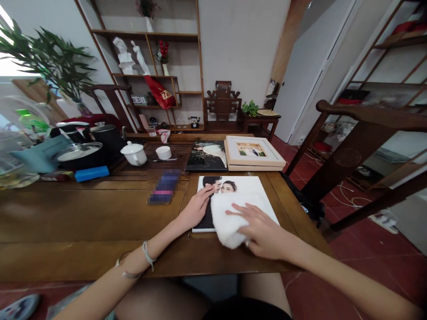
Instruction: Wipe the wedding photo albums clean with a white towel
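A photo panel point(203, 226) with a printed picture of a couple lies flat near the table's front edge. My left hand point(199, 205) rests on its left part, fingers stretched out and touching the printed surface. On the panel's middle lies a white fluffy cloth point(222, 218), which hides part of the picture and hangs over the panel's front edge. My right hand point(262, 229) holds this cloth from above, with some fingers spread over it and the thumb low at its side.
Behind the panel lie a dark photo album point(207, 155) and a light framed box point(255, 153). A blurred-out item point(164, 186) lies to the left. Further left stand a white lidded cup point(134, 153), a small white bowl point(163, 153) and a black pan point(78, 155). A wooden chair point(347, 151) stands right.
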Demonstrator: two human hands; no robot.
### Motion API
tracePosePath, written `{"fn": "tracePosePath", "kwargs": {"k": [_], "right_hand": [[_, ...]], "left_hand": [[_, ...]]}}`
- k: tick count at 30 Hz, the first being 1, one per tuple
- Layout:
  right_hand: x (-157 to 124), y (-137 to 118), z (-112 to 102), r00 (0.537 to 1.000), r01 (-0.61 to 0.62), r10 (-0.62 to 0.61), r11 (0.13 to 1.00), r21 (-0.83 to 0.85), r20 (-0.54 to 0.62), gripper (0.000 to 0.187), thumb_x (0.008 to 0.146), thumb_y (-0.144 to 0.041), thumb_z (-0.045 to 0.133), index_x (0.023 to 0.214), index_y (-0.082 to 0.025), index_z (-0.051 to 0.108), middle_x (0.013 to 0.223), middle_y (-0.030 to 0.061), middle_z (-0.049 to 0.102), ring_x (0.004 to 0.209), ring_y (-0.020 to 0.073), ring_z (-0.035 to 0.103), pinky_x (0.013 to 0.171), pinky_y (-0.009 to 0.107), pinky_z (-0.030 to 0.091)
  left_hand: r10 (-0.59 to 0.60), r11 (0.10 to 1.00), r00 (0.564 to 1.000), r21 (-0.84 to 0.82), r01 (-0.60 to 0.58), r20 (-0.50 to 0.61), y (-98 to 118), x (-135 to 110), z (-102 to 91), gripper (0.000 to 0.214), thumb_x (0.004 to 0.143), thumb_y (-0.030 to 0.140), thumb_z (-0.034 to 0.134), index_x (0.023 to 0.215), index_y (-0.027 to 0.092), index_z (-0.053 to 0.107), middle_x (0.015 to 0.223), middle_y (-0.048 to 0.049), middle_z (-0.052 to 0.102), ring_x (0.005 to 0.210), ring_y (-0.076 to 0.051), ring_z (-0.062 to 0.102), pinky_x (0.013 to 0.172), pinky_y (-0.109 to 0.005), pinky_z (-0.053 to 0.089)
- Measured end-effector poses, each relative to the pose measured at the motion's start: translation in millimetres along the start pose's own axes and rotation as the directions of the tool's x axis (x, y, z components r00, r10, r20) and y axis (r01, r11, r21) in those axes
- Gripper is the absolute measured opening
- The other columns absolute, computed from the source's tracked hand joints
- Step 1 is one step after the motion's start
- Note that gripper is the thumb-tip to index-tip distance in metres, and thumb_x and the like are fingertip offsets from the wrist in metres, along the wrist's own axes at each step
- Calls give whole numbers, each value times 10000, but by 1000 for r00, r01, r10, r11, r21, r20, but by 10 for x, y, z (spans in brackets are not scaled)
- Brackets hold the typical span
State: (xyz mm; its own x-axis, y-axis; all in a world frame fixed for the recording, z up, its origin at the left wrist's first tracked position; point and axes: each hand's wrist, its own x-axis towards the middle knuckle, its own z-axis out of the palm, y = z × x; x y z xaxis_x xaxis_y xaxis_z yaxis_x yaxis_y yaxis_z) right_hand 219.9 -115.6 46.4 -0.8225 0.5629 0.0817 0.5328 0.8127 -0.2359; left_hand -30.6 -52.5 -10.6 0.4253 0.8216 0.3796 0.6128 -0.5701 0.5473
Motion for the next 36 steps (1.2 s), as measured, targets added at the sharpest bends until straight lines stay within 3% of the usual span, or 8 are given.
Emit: {"fn": "tracePosePath", "kwargs": {"k": [7,10,14,19,22,25,31,36], "right_hand": [[253,1028,-203,980,-176,180,983,45,-87,402,689,-103,473,1021,-181,686,1375,118,499,1281,308,431,1011,495,376],[214,1307,-198,958,-259,267,962,83,-105,420,687,-121,478,1054,-182,675,1369,112,504,1321,329,374,1020,519,358],[135,1247,-167,962,-238,246,968,74,-120,416,656,-98,477,1004,-177,690,1403,108,470,1340,329,347,1056,533,311],[8,620,-152,997,-55,58,997,50,-50,398,602,-55,474,890,-203,705,1397,74,482,1345,279,351,1107,516,253],[-67,226,-131,998,56,-56,996,73,-4,436,618,-46,476,949,-224,696,1403,34,479,1384,256,279,1145,512,160],[-74,97,-134,997,73,-76,992,102,26,467,626,-46,474,1002,-226,685,1420,34,459,1387,254,272,1145,511,153],[154,746,-239,994,-106,109,979,174,-10,380,628,-72,467,918,-177,688,1388,97,490,1322,281,381,1055,474,341],[322,1299,-292,989,-118,133,969,216,-58,277,615,-88,443,750,-175,669,910,55,705,1079,268,586,1011,449,390]], "left_hand": [[-13,1000,1000,16,13,13,-9,1,2,416,947,206,310,1309,173,514,1414,-103,472,1336,-219,402,1124,-456,311],[-26,1000,1000,13,26,2,-13,-2,9,409,946,212,316,1296,182,526,1406,-96,483,1327,-220,417,1118,-456,320],[-20,1000,1000,4,21,-15,-22,-11,20,406,946,210,318,1295,193,526,1403,-90,486,1322,-215,423,1117,-452,324],[-13,1000,1000,5,13,-9,-3,-9,15,418,943,186,311,1310,184,512,1412,-92,477,1348,-221,384,1129,-470,297],[-7,1000,1000,0,7,-1,9,-5,9,431,938,174,300,1317,154,505,1414,-112,469,1355,-227,370,1135,-472,284],[-1,1000,1000,-2,1,-2,10,-4,3,427,937,175,310,1316,164,506,1418,-108,466,1353,-230,374,1133,-476,285],[-5,1000,1000,11,5,3,1,-4,-3,410,949,202,310,1305,174,512,1410,-100,476,1347,-217,386,1134,-460,292],[-29,999,999,27,29,25,-5,-1,-8,421,949,204,297,1311,159,508,1419,-108,464,1342,-216,394,1128,-450,305]]}}
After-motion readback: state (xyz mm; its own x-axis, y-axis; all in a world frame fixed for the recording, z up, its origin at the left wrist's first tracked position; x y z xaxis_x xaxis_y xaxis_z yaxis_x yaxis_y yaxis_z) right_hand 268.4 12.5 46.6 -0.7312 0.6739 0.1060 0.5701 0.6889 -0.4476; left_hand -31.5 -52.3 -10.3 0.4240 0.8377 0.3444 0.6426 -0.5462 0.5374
